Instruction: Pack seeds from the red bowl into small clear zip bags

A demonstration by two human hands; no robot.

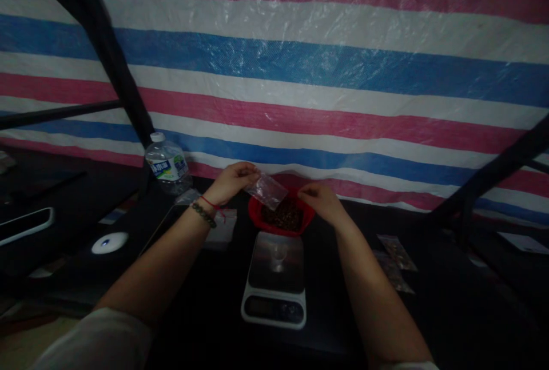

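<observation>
My left hand (234, 182), with a beaded bracelet and red cord at the wrist, pinches the corner of a small clear plastic bag (266, 188). The bag hangs over a red bowl (256, 215) of small dark brown pieces (285, 215). At the bowl's right rim is my right hand (319, 201), thumb and fingertips pressed together; whatever they hold, if anything, is too small to make out. In front of the bowl sits a white kitchen scale (274, 321), with what looks like a small clear cup (278, 257) on its plate.
Filled clear bags (397, 253) lie on the black table to the right. Left of the bowl is a stack of clear bags (222, 230). Farther left are a plastic bottle (168, 167), a white oval object (110, 242) and a phone (26, 225). Striped sheeting (300, 67) hangs behind.
</observation>
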